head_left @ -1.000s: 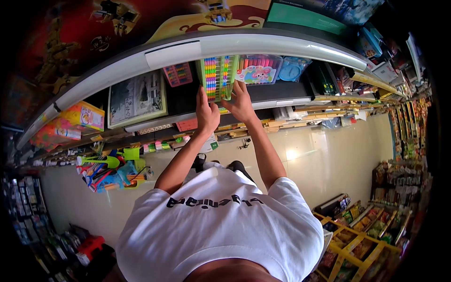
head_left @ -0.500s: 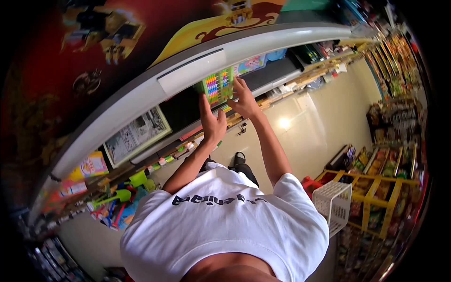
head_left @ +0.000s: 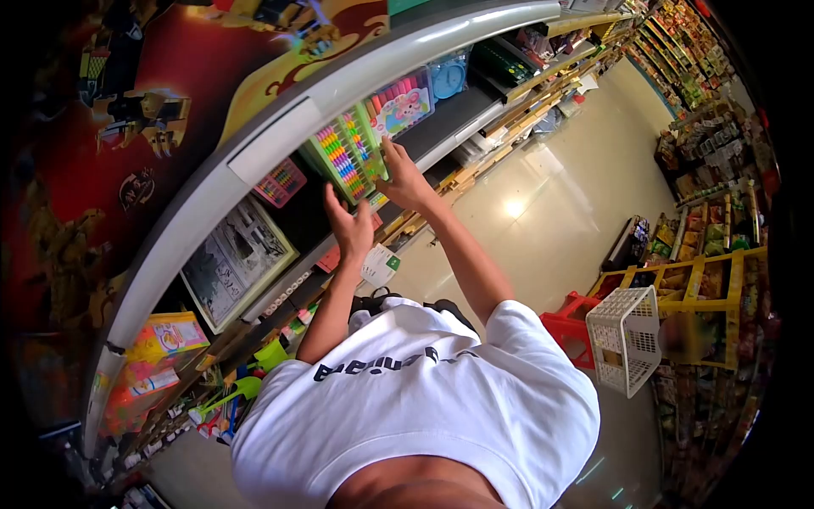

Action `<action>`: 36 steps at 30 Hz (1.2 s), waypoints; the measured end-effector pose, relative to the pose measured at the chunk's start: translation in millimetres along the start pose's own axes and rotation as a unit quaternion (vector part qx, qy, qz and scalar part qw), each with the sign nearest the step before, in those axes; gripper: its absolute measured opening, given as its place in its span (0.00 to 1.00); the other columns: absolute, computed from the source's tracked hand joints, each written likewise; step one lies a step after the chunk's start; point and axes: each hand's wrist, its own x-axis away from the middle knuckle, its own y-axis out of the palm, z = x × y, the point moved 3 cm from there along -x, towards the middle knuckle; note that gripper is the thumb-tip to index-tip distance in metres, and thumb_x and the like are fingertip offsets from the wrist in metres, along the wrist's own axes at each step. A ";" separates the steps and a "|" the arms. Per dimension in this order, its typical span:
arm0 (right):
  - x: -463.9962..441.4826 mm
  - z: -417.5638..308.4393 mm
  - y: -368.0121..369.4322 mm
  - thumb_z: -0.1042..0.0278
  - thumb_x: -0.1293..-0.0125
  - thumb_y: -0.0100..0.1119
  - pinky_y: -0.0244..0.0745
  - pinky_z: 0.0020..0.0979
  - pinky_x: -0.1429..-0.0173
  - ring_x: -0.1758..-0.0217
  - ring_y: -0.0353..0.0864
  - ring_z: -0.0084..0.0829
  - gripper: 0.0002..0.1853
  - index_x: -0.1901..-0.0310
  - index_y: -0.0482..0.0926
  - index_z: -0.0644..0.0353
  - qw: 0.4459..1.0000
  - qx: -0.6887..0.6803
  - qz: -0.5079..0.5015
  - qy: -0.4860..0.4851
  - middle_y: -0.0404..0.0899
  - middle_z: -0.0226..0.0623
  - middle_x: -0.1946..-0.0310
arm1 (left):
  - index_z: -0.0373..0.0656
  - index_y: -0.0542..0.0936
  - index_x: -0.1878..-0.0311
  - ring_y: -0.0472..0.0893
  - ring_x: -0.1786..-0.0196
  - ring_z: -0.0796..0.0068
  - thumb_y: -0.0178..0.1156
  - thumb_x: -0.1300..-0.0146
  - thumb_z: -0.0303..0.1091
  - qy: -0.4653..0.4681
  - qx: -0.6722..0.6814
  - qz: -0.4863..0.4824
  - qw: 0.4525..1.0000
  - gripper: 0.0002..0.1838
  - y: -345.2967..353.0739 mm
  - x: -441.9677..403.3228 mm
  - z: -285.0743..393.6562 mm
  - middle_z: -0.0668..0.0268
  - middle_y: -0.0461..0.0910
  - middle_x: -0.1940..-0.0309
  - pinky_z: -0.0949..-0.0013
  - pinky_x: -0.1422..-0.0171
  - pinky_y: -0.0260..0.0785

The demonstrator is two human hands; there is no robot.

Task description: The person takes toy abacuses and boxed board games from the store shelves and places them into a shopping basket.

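A toy abacus [head_left: 341, 159] with a green frame and rows of coloured beads stands on the dark shelf, leaning back a little. My left hand [head_left: 350, 229] is by its lower left corner, thumb and fingers spread. At its right edge is my right hand [head_left: 404, 176], also with fingers apart; whether the fingertips touch the frame I cannot tell. Right of the abacus is a clear case of coloured sticks with a pink cartoon animal [head_left: 403, 106]. To the left sit a small pink-framed bead set [head_left: 281, 181] and a framed black-and-white picture [head_left: 237, 259].
A curved white shelf edge [head_left: 280, 127] arches over the goods. A round blue item [head_left: 449, 78] is farther right. Yellow-orange packets [head_left: 161, 348] and a green toy shovel [head_left: 237, 392] are lower left. Behind me at right are a white basket [head_left: 623, 335], a red basket [head_left: 572, 327] and snack racks.
My hands have parted slightly from around the abacus, which shows more fully on the shelf. The view has shifted, bringing the small pink-framed bead set into sight.
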 end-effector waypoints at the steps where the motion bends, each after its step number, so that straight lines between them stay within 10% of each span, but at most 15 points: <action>1: 7.4 1.9 -4.0 0.75 0.51 0.58 0.64 0.35 0.39 0.40 0.65 0.46 0.42 0.34 0.49 0.63 0.999 -0.003 0.034 0.006 0.57 0.53 0.41 | 0.31 0.49 0.35 0.59 0.36 0.55 0.53 0.43 0.28 -0.006 -0.026 0.015 1.000 0.35 -2.2 1.9 0.4 0.44 0.53 0.38 0.60 0.32 0.50; 7: 105.8 43.8 -54.8 0.72 0.50 0.59 0.63 0.34 0.39 0.41 0.65 0.52 0.42 0.35 0.49 0.68 0.996 -0.038 0.033 0.078 0.61 0.57 0.42 | 0.35 0.57 0.39 0.60 0.36 0.62 0.51 0.41 0.23 0.021 0.011 0.056 0.998 0.26 10.8 51.6 15.7 0.55 0.58 0.39 0.63 0.34 0.55; 13: 262.9 110.4 -121.5 0.56 0.49 0.63 0.64 0.36 0.39 0.40 0.67 0.45 0.39 0.39 0.60 0.67 0.921 0.094 -0.174 0.335 0.68 0.53 0.44 | 0.37 0.64 0.50 0.71 0.51 0.71 0.52 0.42 0.22 0.013 0.064 -0.016 0.998 0.16 66.2 95.8 -6.9 0.61 0.68 0.54 0.70 0.44 0.62; 21: 395.1 133.6 -219.7 0.55 0.47 0.61 0.66 0.38 0.41 0.41 0.68 0.47 0.36 0.41 0.62 0.68 0.900 0.125 0.022 0.417 0.68 0.55 0.45 | 0.39 0.68 0.54 0.72 0.61 0.79 0.55 0.46 0.22 -0.179 0.057 -0.196 0.963 0.15 171.8 186.5 -80.9 0.66 0.74 0.63 0.78 0.57 0.65; 28: 461.7 146.7 -244.1 0.57 0.47 0.62 0.69 0.37 0.44 0.42 0.70 0.46 0.39 0.37 0.58 0.66 0.865 -0.001 0.037 0.501 0.66 0.52 0.42 | 0.37 0.72 0.54 0.77 0.59 0.75 0.57 0.44 0.32 -0.156 -0.054 -0.421 0.892 0.15 268.7 253.2 -51.9 0.63 0.77 0.61 0.72 0.52 0.69; 36: 456.5 194.5 -274.6 0.57 0.46 0.61 0.68 0.37 0.43 0.42 0.69 0.47 0.39 0.36 0.56 0.67 0.863 -0.037 0.069 0.498 0.64 0.53 0.40 | 0.36 0.73 0.54 0.78 0.59 0.72 0.60 0.45 0.36 -0.140 -0.159 -0.464 0.860 0.18 312.6 228.8 -74.7 0.60 0.78 0.61 0.69 0.54 0.71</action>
